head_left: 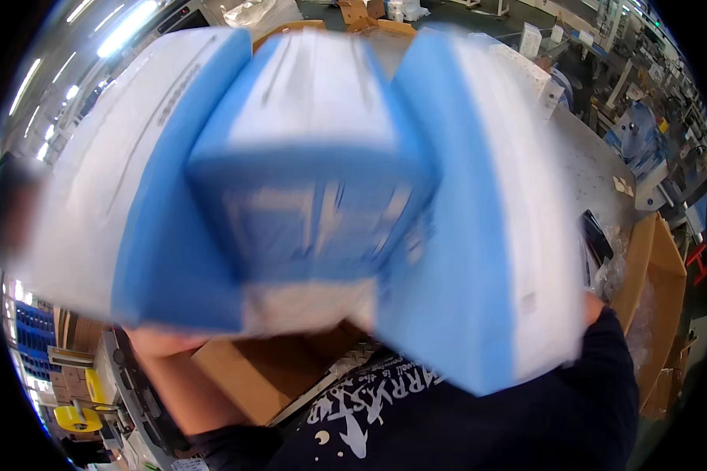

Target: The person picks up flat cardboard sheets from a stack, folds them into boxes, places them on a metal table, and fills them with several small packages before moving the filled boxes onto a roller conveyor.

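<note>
Three blue-and-white boxes, blurred by motion, are held up close in front of me. The left box (94, 173) and the right box (518, 212) flank the middle box (314, 102), which sits between them with its blue end toward me. Below the left box, part of my left hand (169, 341) shows, bent against its lower edge. Only a sliver of my right hand (593, 308) appears at the outer side of the right box. Both hands grip the group from its sides, and the boxes hide most of their fingers.
Under the boxes is an open cardboard carton (259, 377) by my body. Another carton (652, 290) with clear plastic wrap stands at the right, near a black object (597, 235) on a grey table (597, 173). A yellow tape dispenser (78, 418) is at the lower left.
</note>
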